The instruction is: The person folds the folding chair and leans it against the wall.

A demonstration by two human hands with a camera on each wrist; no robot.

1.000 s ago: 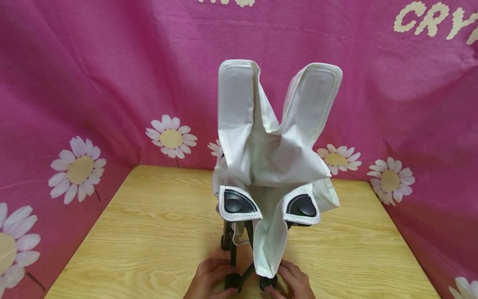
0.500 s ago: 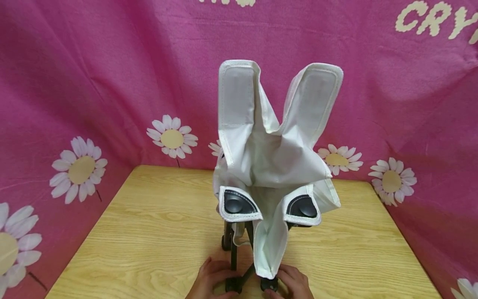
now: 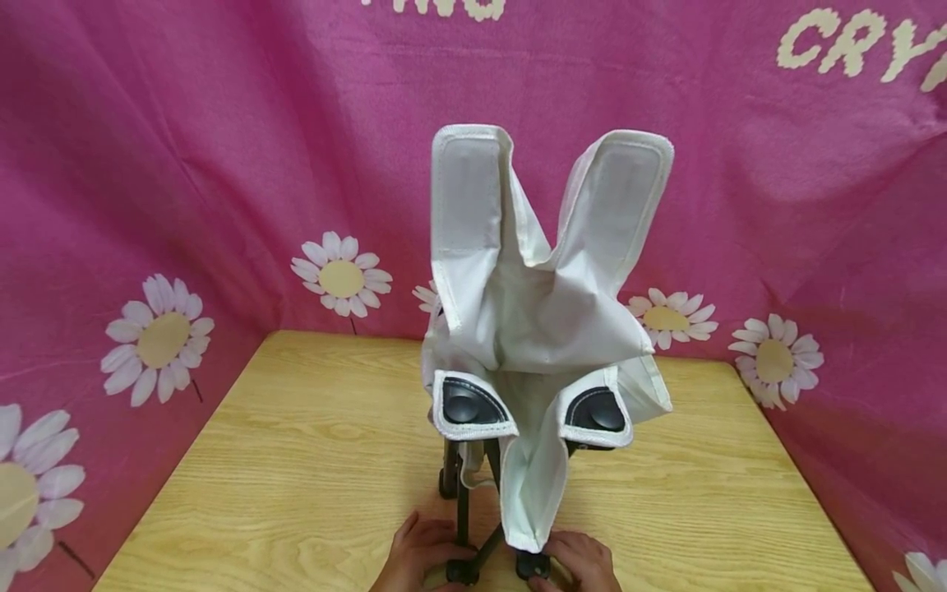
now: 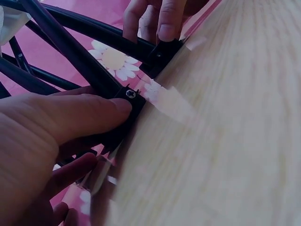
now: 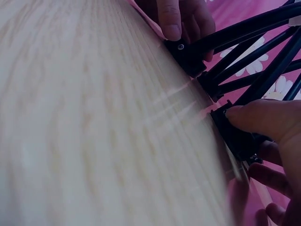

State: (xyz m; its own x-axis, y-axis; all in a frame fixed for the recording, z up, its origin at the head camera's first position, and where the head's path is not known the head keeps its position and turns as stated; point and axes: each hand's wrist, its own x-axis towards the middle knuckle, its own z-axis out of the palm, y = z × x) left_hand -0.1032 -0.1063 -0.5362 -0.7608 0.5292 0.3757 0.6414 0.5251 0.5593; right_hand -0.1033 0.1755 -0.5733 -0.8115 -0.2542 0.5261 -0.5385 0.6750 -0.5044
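A folding camp chair with slack white fabric (image 3: 551, 316) and thin black tube legs stands upright on the wooden table. Black corner patches (image 3: 598, 409) hold the fabric at the front. Low at the left front leg, my left hand (image 3: 422, 555) pinches the black plastic foot (image 4: 134, 101), its thumb lying beside a screw. My right hand (image 3: 580, 559) grips the other front foot (image 5: 233, 134) between thumb and fingers. Both feet rest on the tabletop, a short gap apart. The fabric hides much of the crossed legs behind.
The light wood table (image 3: 311, 460) spreads to both sides and behind the chair. A pink cloth (image 3: 355, 107) with printed daisies and letters surrounds it at the back and sides. Another chair foot (image 3: 447, 483) stands farther back on the left.
The head view has shifted very slightly. My left hand has edged a little to the right at its foot; my right hand and the chair look nearly still.
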